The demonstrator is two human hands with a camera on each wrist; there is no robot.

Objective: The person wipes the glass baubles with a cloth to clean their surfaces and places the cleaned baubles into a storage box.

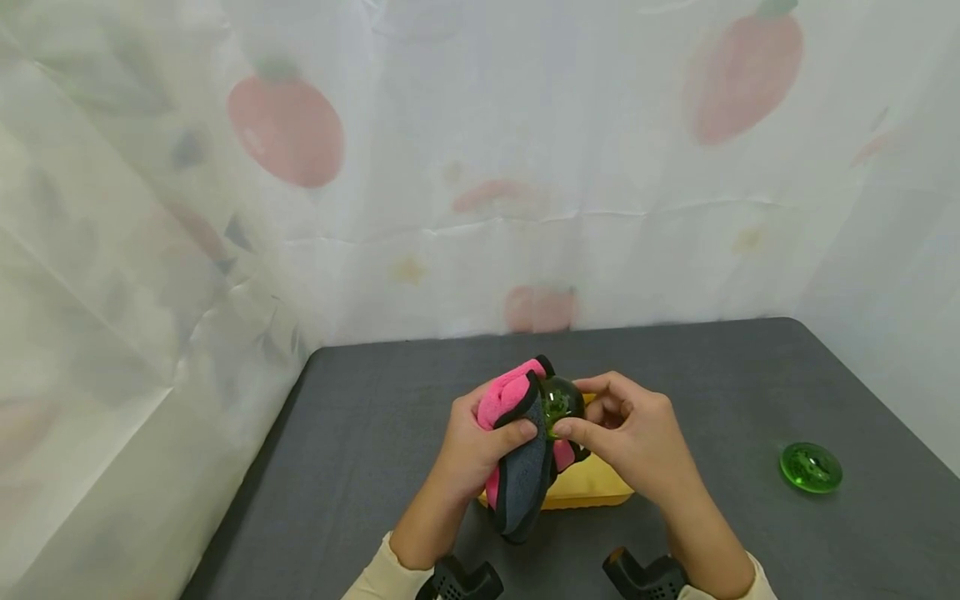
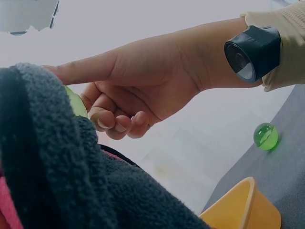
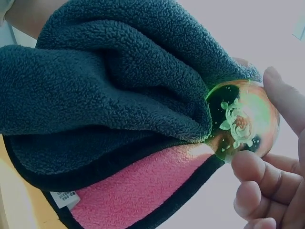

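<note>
Left hand [image 1: 480, 442] gripping pink-grey cloth [image 1: 521, 467], right hand [image 1: 630, 429] pinching green glass ball [image 1: 561, 402] — touching cloth

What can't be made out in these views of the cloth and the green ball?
- Head view: most of the ball is hidden by the cloth and the right hand.
- Head view: the yellow tub is mostly covered by the hands and the cloth; its contents cannot be told.
- Left wrist view: the left hand is out of sight behind the cloth.
- Right wrist view: the cloth's label is too small to read.
- Second green piece: its pattern is too small to make out.
</note>
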